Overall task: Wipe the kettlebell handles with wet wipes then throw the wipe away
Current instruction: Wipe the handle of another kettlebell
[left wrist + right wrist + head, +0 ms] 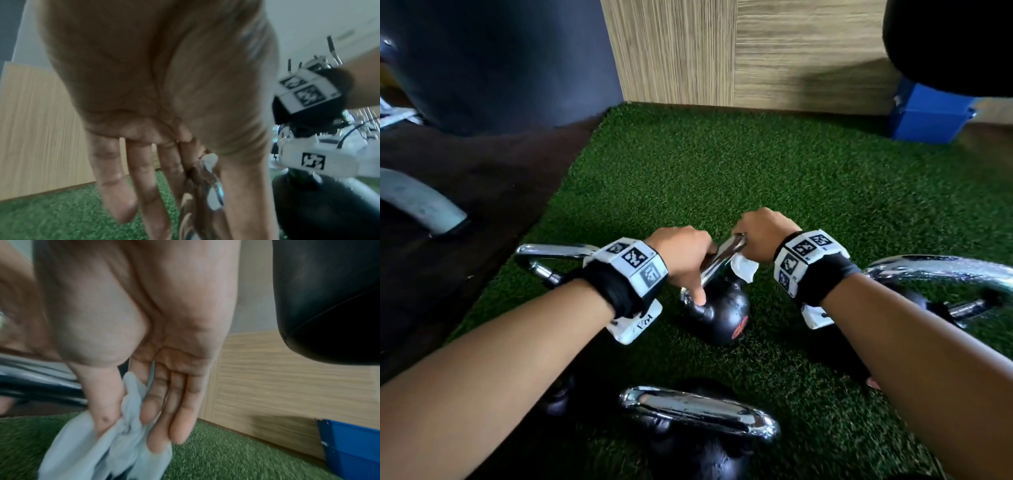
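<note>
Turf (808, 192): we see green matting laid up to a wood-panelled wall (756, 51).
Kettlebell (717, 308): black, tipped over mid-turf, its chrome handle (722, 257) between our hands.
Left hand (683, 255): our thumb and fingers pinch the handle's lower end.
Right hand (760, 236): our thumb and fingers pinch the wipe (743, 270) against the handle's upper end.

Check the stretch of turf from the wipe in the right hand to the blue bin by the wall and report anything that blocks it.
Nothing visible blocks it. The right hand pinches the wet wipe at the middle kettlebell's handle. From there to the blue bin lies only bare green turf. The kettlebell on the right sits nearer the person, off that line.
</note>
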